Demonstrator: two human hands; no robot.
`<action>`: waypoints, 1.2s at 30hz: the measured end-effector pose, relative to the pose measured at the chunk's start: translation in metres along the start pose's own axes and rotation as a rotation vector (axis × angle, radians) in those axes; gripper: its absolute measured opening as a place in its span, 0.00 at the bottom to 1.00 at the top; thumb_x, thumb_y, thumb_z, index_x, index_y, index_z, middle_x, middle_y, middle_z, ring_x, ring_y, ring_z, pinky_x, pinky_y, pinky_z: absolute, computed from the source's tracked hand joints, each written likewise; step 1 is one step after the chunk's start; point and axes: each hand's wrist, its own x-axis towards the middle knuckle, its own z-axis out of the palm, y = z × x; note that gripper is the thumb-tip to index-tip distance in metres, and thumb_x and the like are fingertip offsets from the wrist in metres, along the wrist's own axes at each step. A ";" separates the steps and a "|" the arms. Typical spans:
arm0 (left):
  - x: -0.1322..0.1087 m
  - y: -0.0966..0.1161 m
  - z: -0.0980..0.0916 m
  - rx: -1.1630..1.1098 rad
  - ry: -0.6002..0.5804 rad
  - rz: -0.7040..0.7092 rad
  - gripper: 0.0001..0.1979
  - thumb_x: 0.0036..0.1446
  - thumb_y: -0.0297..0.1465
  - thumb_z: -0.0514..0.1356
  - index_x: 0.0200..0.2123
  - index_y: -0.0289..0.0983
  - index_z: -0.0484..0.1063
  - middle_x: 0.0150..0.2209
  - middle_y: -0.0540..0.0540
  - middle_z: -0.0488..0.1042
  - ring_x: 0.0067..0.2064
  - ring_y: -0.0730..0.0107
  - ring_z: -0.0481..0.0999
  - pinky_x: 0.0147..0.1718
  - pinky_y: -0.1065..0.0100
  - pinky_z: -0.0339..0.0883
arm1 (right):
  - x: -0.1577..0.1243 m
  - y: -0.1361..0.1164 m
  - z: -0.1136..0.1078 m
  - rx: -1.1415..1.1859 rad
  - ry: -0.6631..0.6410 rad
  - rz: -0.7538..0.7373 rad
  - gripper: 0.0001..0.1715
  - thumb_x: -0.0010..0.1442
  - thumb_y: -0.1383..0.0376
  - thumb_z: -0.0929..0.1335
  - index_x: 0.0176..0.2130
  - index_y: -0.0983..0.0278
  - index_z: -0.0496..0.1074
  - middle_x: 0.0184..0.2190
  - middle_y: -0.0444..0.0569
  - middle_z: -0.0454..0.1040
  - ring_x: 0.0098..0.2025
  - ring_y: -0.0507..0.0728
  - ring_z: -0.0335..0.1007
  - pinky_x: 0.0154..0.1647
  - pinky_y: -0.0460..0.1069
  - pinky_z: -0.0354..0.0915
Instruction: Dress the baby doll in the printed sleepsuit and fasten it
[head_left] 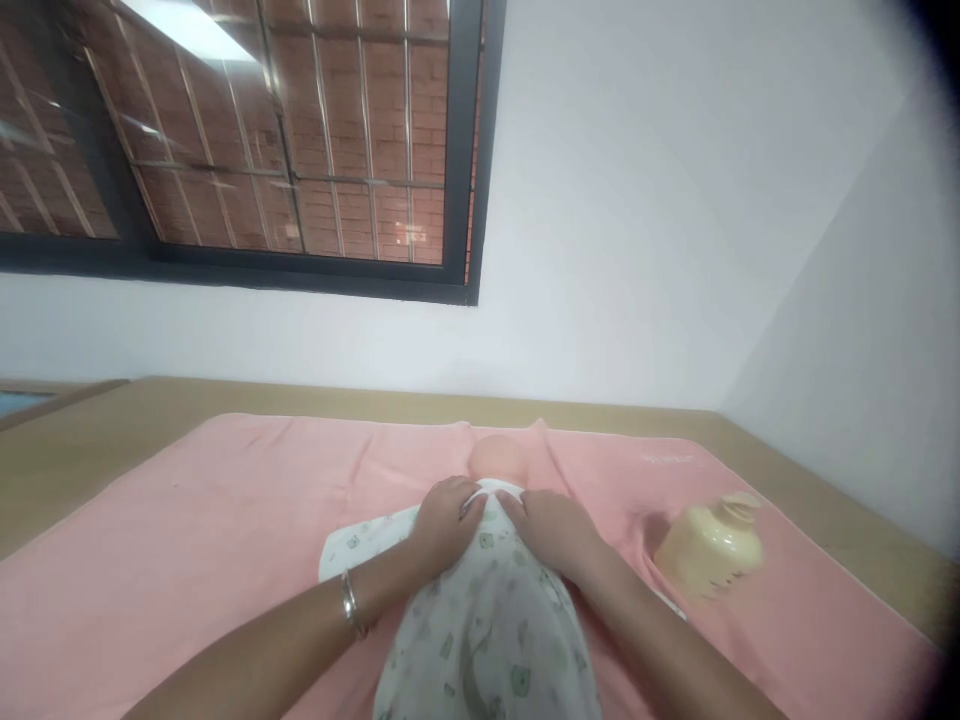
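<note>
A white baby garment [487,610] with a small green print lies in front of me, its near part spread toward the bottom edge of the view. At its far end a smooth, skin-coloured round form [498,459], like a doll's head, shows just past the white neckline. My left hand [448,522] pinches the left side of that neckline, thumb pressed on the cloth. On the right side my right hand [553,532] grips the same edge, its thumb near the middle. A sleeve of the garment sticks out left beneath my left forearm. Whatever lies under the cloth is hidden.
A pink blanket [247,520] with some creases covers much of the wooden surface [172,405]. To the right stands a pale yellow bottle [709,548], slightly tilted, with a fold of blanket beside it. White walls and a barred window [300,150] rise behind.
</note>
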 end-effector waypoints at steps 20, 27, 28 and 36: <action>0.002 0.002 -0.005 0.006 -0.110 -0.011 0.24 0.63 0.40 0.39 0.27 0.37 0.69 0.30 0.46 0.73 0.33 0.65 0.69 0.35 0.66 0.60 | 0.001 0.003 -0.004 0.072 -0.009 -0.029 0.42 0.62 0.42 0.46 0.35 0.65 0.73 0.33 0.55 0.75 0.34 0.58 0.70 0.31 0.49 0.57; 0.003 0.001 -0.008 -0.043 -0.098 0.061 0.22 0.63 0.39 0.41 0.28 0.37 0.69 0.29 0.47 0.73 0.32 0.68 0.69 0.34 0.68 0.60 | -0.009 0.001 -0.007 0.073 0.021 -0.035 0.43 0.61 0.41 0.46 0.34 0.63 0.74 0.31 0.54 0.75 0.31 0.58 0.69 0.29 0.49 0.56; 0.003 0.001 -0.008 -0.053 -0.116 0.061 0.23 0.64 0.39 0.41 0.27 0.38 0.69 0.28 0.48 0.72 0.30 0.69 0.68 0.31 0.68 0.59 | -0.009 0.002 -0.007 0.077 0.021 -0.036 0.43 0.61 0.41 0.46 0.34 0.63 0.74 0.32 0.54 0.75 0.31 0.58 0.69 0.29 0.49 0.56; 0.001 0.001 -0.004 -0.073 -0.045 0.132 0.20 0.63 0.38 0.42 0.34 0.37 0.71 0.36 0.45 0.73 0.40 0.66 0.68 0.42 0.65 0.60 | -0.002 0.002 -0.004 0.091 -0.041 -0.005 0.42 0.62 0.43 0.46 0.37 0.65 0.73 0.34 0.56 0.75 0.34 0.58 0.70 0.31 0.49 0.57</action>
